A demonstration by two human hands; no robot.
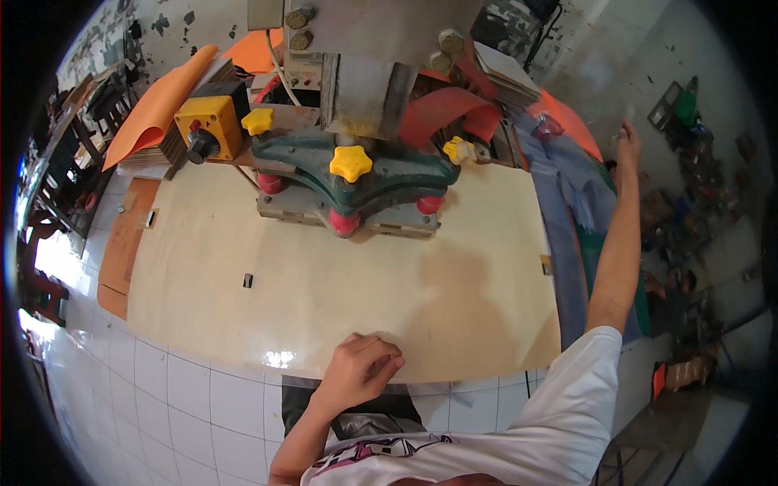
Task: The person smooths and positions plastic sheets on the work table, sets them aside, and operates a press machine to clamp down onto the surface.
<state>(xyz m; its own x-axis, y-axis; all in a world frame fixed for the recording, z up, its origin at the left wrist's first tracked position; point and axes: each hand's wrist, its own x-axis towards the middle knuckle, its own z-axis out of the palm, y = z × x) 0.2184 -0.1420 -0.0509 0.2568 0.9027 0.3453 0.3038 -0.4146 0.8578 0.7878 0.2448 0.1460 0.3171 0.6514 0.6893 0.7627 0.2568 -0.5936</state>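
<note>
My left hand rests at the front edge of the pale work board, its fingers curled into a loose fist with nothing seen in them. Far out to the right, my right hand is raised at the end of a stretched arm, fingers pinched together. A faint, whitish translucent blur shows at its fingertips, too unclear to name. Below and left of that hand lies a heap of clear bluish plastic on blue-grey material. A press head, dark green with yellow star knobs and red feet, stands over the board's back.
A yellow control box with a black knob sits left of the press. Orange sheets lie on stacked boards at the back left. A red curved strip is right of the press column. One small dark piece lies on the board.
</note>
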